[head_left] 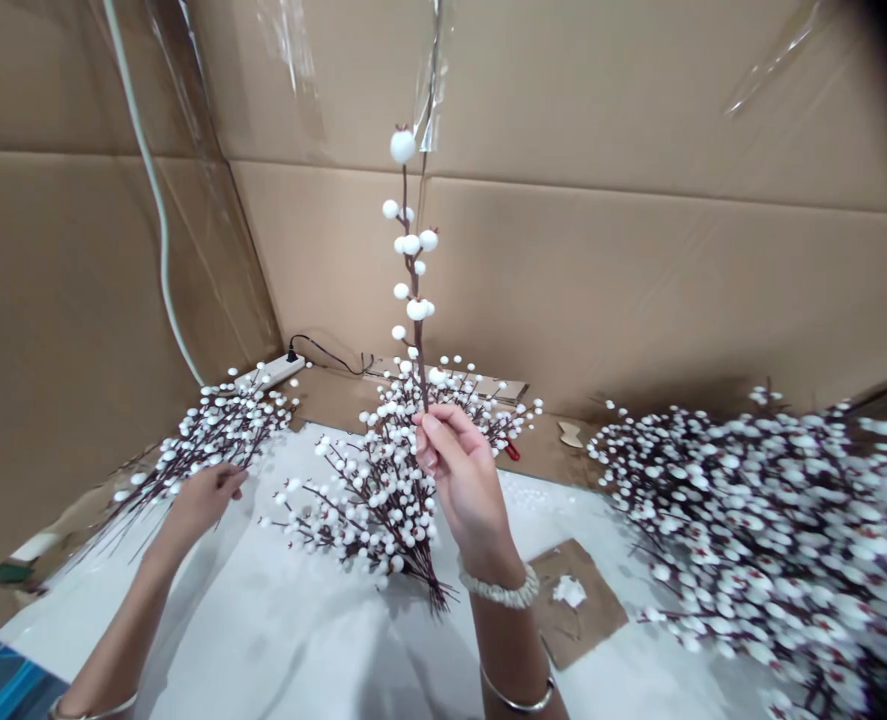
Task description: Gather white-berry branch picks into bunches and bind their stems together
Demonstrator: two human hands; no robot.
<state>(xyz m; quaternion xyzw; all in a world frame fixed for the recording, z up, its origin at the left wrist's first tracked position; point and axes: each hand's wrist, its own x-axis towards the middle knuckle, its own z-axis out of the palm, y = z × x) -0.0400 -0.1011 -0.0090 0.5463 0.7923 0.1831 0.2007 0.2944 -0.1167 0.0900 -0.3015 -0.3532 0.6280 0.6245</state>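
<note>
Clenched round one white-berried stem (416, 300), the right grip (464, 485) holds it upright over a bunch (379, 500); the left grip (201, 503), state unclear, sits beside another bunch (222, 430); a big heap (758, 530) lies right.

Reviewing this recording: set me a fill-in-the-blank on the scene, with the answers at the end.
1. The right hand holds one white-berried stem ____ in its fingers.
2. The left hand is beside a bunch of berry stems, while the largest heap of stems lies on the ____ side of the view.
3. The wall behind them is lined with ____.
4. A black plug sits in a white ____.

Answers: upright; right; cardboard; power strip
</note>
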